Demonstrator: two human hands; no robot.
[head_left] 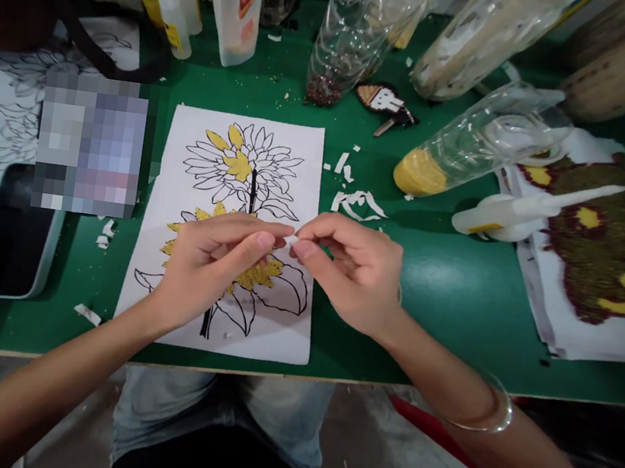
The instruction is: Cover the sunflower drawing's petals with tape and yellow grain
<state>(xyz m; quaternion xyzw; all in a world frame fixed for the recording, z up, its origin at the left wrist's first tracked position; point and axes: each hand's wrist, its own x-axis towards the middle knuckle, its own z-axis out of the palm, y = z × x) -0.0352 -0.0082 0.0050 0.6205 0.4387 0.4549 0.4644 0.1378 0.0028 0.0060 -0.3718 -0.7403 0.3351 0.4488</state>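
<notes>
Over the middle of a flower drawing (144,242), my left hand (217,256) and my right hand (351,270) meet at their fingertips. Between them is a small white scrap (291,240), pinched by the thumb and fingers of both hands. The drawing shows two large black-outlined flowers, with yellow grains covering some petals of the upper one and much of the lower one. My hands hide part of the lower flower.
White paper strips (358,205) lie right of the drawing. Behind are a bottle with yellow grains (421,173), a key (385,126) and a clear bottle (335,60). A glue bottle (499,216) and a grain-covered picture (605,242) sit right; a phone (14,233) lies left.
</notes>
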